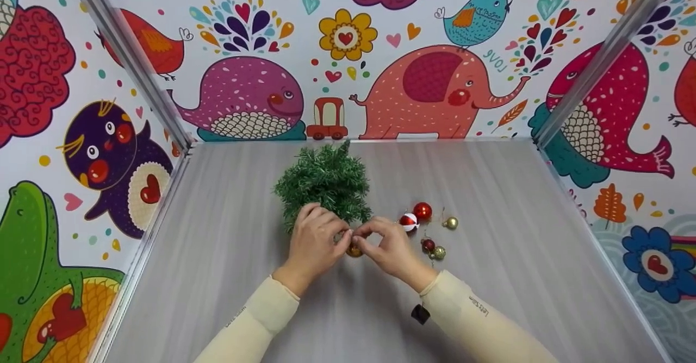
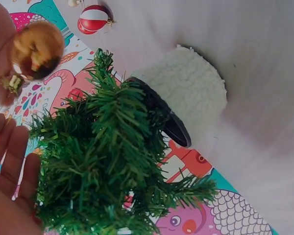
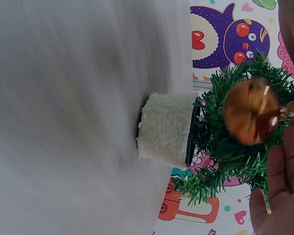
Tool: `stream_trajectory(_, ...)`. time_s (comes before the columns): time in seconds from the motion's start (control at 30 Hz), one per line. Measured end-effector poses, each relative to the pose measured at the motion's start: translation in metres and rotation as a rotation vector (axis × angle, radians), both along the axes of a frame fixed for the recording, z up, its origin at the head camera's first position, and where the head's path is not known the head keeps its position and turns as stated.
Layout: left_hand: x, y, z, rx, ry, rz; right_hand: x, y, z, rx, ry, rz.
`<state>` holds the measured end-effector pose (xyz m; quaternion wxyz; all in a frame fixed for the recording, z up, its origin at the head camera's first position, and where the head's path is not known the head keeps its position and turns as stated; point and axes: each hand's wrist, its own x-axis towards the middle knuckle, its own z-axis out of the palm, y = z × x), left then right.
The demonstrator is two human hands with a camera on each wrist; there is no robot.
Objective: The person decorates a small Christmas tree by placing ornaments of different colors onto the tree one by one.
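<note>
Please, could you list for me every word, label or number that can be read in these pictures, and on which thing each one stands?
"Love": red letters at the top of the back wall.
"LOVE": smaller and turned around, beside the printed elephant.
"LetsSlim", as it appears: small print on the right sleeve.
Left sleeve: small print, too blurred to read.

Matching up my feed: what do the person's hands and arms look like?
The left hand and right hand are ungloved. The left sleeve and right sleeve are cream and long, each with small dark lettering; a small black block shows beside the right one.
</note>
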<state>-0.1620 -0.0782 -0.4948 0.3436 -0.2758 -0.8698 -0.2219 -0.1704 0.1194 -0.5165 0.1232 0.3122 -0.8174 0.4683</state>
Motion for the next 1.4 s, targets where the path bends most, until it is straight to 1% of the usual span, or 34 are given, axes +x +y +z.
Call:
stream_trajectory(0.13, 0.000, 0.002, 0.000, -0.002, 0.005, -0.002, 0.000, 0.001, -0.002, 0.010, 0.023, -0.037)
stream_trajectory(0.33, -0.003, 0.001, 0.002, -0.016, 0.006, 0.013, -0.002, 0.005, 0.000, -0.015, -0.020, -0.064)
stream_trajectory(0.5, -0.005, 0.003, 0.005, -0.008, 0.016, 0.018, -0.008, 0.008, 0.003, -0.017, -0.037, -0.089)
stream_trajectory(0.73, -0.009, 0.005, 0.005, -0.019, 0.037, 0.041, -0.016, 0.011, 0.005, -0.021, -0.058, -0.100)
stream_trajectory(0.9, -0.011, 0.006, 0.007, -0.033, 0.041, 0.045, -0.021, 0.011, 0.007, -0.018, -0.033, -0.104)
stream_trajectory(1.13, -0.015, 0.008, 0.010, -0.046, 0.016, 0.047, -0.027, 0.012, 0.009, -0.026, 0.009, -0.106)
stream_trajectory(1.3, -0.018, 0.010, 0.012, -0.043, 0.013, 0.056, -0.031, 0.012, 0.010, -0.027, -0.015, -0.122)
stream_trajectory(1.4, -0.019, 0.011, 0.012, -0.032, 0.019, 0.051, -0.033, 0.012, 0.011, -0.025, -0.035, -0.135)
